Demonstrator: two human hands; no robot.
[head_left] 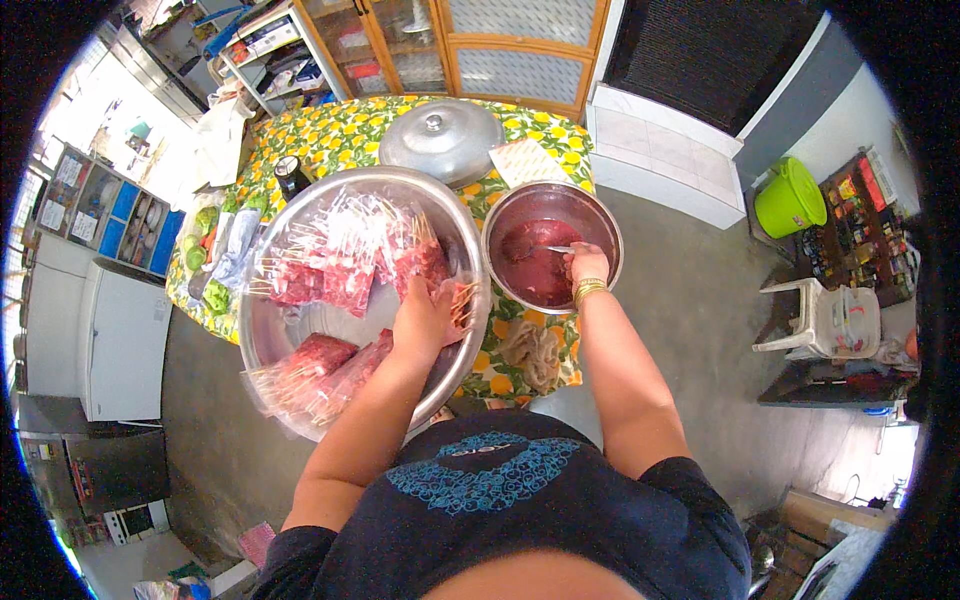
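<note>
A large round metal basin [262, 330] holds several clear plastic bags of raw meat skewers [345, 285], their thin sticks poking out in bunches. My left hand [424, 318] is at the basin's right side, its fingers closed on a bag of meat skewers [461, 308] near the rim. To the right stands a smaller metal bowl [612, 240] with dark red liquid [540, 275] in it. Over that bowl, my right hand [588, 264] grips the handle of a metal spoon [552, 248]. The spoon's far end is hard to make out against the liquid.
A domed metal lid [440, 140] lies behind the basin on the lemon-patterned tablecloth [340, 125]. Bagged vegetables [205, 250] and a dark can [290, 175] sit at the left. A crumpled cloth [530, 355] lies below the bowl. A white chair [820, 320] and green bucket [790, 198] stand right.
</note>
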